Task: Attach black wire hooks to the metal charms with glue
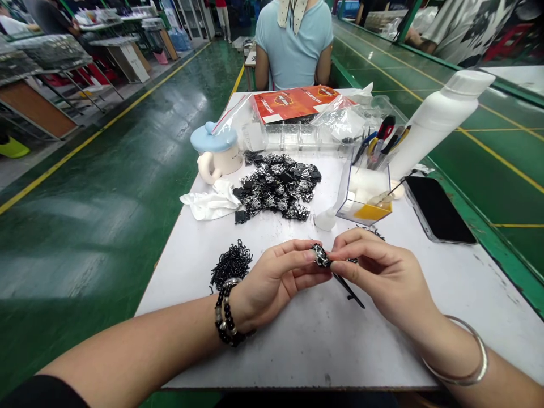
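Between the fingertips of my left hand (283, 269) is a small black-and-silver part (321, 256). My right hand (378, 266) pinches at the right side of that part; whatever tiny piece its fingertips hold is hidden. A thin black tool (351, 293), perhaps tweezers, shows below the right fingers, pointing down and right; I cannot tell if a hand holds it or it lies on the table. Beyond my hands spreads a pile of similar black-and-silver parts (276, 184). Close to my left wrist sits a heap of small black curved pieces (232, 263).
A lidded mug (219, 153) and a crumpled tissue (210, 200) are at the left. On the right stand a clear tool holder (365, 192), a white bottle (442, 122) and a phone (440, 208). Behind lie an orange card (297, 102) and a clear tray (293, 136). A person (294, 45) sits ahead.
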A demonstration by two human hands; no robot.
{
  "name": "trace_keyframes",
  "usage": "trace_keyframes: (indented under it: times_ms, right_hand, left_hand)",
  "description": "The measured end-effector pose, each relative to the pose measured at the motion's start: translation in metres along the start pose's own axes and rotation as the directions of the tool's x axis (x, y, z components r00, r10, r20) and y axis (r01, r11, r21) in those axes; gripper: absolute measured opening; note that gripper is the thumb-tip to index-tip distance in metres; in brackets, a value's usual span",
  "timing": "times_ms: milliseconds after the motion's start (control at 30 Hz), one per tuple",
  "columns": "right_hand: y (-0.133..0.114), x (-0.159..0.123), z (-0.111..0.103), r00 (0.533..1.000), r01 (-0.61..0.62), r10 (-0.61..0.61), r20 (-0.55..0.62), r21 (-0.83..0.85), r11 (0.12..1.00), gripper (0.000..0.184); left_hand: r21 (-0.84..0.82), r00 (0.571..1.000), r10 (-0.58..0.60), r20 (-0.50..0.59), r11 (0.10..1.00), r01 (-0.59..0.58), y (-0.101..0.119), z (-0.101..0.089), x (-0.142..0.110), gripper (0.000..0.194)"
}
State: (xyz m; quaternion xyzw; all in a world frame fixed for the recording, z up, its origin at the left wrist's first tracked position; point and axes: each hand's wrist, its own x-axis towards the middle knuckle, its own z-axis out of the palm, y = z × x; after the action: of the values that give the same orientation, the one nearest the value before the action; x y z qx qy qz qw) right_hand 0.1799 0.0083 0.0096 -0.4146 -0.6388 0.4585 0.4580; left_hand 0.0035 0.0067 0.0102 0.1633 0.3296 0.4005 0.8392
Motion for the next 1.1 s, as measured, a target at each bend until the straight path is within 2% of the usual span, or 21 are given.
trace_keyframes:
  times_ms: [167,267,400,500,600,767,900,1000,1100]
  right_hand:
    - [0.003,-0.003,0.0,0.999,0.048,-0.049,-0.009,-0.049,0.998,0.01]
    - [0.005,-0.004,0.0,0.989,0.15,-0.15,0.011,-0.129,0.98,0.021]
    - [0.004,-0.004,-0.002,0.931,0.363,-0.358,0.071,-0.274,0.891,0.036]
    - [0.003,-0.003,-0.003,0.904,0.426,-0.414,0.107,-0.315,0.848,0.042]
    - [0.003,-0.004,-0.004,0.926,0.377,-0.356,0.123,-0.263,0.888,0.041]
    - [0.008,-0.005,-0.006,0.974,0.226,-0.222,0.042,-0.17,0.959,0.042]
    - [0.011,-0.002,-0.008,0.984,0.166,-0.148,0.101,-0.205,0.965,0.045]
    - [0.01,-0.001,-0.008,0.982,0.14,-0.11,0.151,-0.207,0.968,0.037]
    - [0.01,-0.001,-0.009,0.985,0.118,-0.095,0.145,-0.163,0.98,0.028]
  left_hand:
    - [-0.013,1.0,0.001,-0.007,1.0,-0.001,0.001,0.001,0.0,0.019]
    - [-0.021,1.0,0.005,-0.002,1.0,-0.005,0.001,0.002,-0.001,0.019]
    - [-0.046,1.0,0.002,0.018,0.999,-0.001,0.001,0.001,-0.002,0.018]
    - [-0.043,1.0,-0.006,0.027,0.999,0.007,0.001,0.001,-0.001,0.016]
    - [-0.035,0.999,-0.008,0.031,0.999,0.009,0.001,0.001,-0.001,0.016]
    - [-0.02,0.997,-0.011,0.082,1.0,0.013,0.003,-0.001,-0.002,0.019]
    - [0.014,0.997,-0.021,0.08,1.0,0.02,0.003,-0.001,-0.003,0.021]
    - [0.053,0.997,-0.032,0.073,0.998,0.028,0.001,0.0,-0.004,0.023]
    - [0.104,0.994,-0.055,0.091,0.994,0.045,0.0,0.0,-0.003,0.023]
